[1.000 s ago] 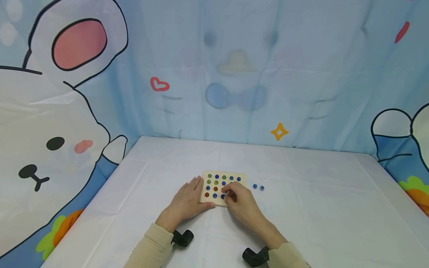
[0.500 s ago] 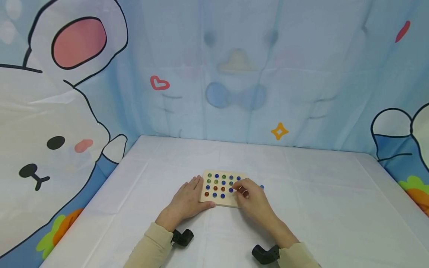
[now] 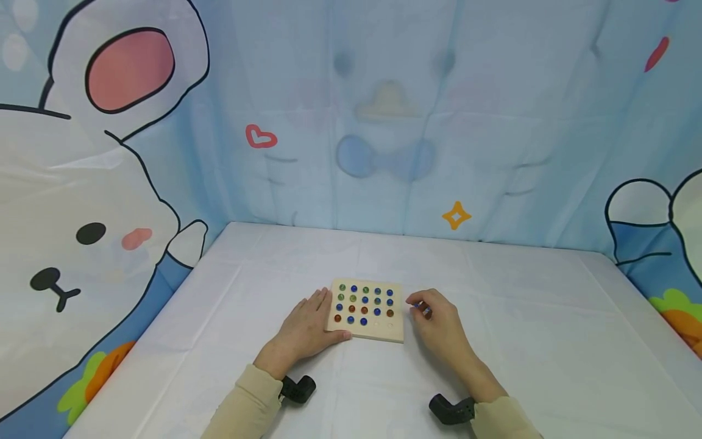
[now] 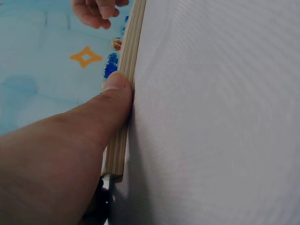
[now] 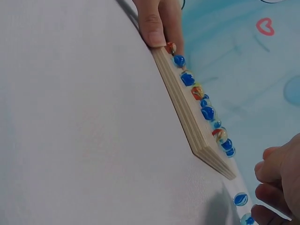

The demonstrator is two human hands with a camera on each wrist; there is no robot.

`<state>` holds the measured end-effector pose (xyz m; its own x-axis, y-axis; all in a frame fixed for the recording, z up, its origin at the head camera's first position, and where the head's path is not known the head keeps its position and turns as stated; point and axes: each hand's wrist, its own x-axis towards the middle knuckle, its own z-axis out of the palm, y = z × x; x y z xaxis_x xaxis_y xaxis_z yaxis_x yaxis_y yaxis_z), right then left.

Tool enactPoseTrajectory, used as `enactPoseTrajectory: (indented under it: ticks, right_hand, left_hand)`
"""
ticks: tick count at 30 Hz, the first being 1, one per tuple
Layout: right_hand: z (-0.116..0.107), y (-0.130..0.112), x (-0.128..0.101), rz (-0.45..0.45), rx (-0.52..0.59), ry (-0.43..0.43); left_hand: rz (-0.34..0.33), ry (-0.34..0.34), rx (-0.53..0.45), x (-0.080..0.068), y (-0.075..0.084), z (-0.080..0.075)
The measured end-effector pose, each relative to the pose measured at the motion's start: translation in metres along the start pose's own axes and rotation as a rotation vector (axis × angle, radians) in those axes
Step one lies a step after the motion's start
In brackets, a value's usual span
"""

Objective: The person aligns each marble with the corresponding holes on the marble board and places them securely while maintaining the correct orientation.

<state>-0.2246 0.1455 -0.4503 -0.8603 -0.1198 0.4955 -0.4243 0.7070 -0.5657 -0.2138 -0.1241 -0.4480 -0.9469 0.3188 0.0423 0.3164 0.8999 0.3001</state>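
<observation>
A square-edged wooden board (image 3: 378,334) lies on the table, with rows of green, blue and orange-red glass marbles seated on it. Two bare holes show at its front right corner. My left hand (image 3: 308,326) rests against the board's left side, fingers straight, its thumb (image 4: 117,84) pressing the front edge. Just right of the board is my right hand (image 3: 439,320), fingers bent and apart. Close by its fingertips, in the right wrist view, a blue marble (image 5: 240,199) and a second blue marble (image 5: 247,219) lie on the cloth. In the head view the fingers mostly cover them.
A white cloth (image 3: 526,341) covers the table. Behind stands a light blue curtain (image 3: 493,122) with cartoon prints. A black camera mount (image 3: 298,389) sits at the left wrist and another black mount (image 3: 451,410) at the right.
My right hand has moved right, off the board to the loose blue marbles. An orange-red marble in the right column, hidden before by the hand, now shows. My left hand has stayed still.
</observation>
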Motion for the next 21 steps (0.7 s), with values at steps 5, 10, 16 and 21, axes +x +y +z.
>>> enactPoseTrajectory:
  ticks: [5,10,16,21]
  right_hand:
    - [-0.003,0.010,-0.001,0.027,-0.023,0.040]
    - [-0.004,0.017,-0.005,0.075,-0.057,0.034]
    - [-0.003,0.023,-0.006,0.119,-0.083,0.031]
    - [-0.005,0.024,-0.005,0.126,-0.087,0.049]
  left_hand:
    - [0.002,0.000,-0.003,0.000,0.000,0.000]
    - [0.002,0.000,-0.007,0.000,0.000,0.000]
    - [-0.001,-0.003,-0.006,0.000,0.000,0.001]
    - [-0.003,-0.005,-0.007,0.000,0.000,0.000]
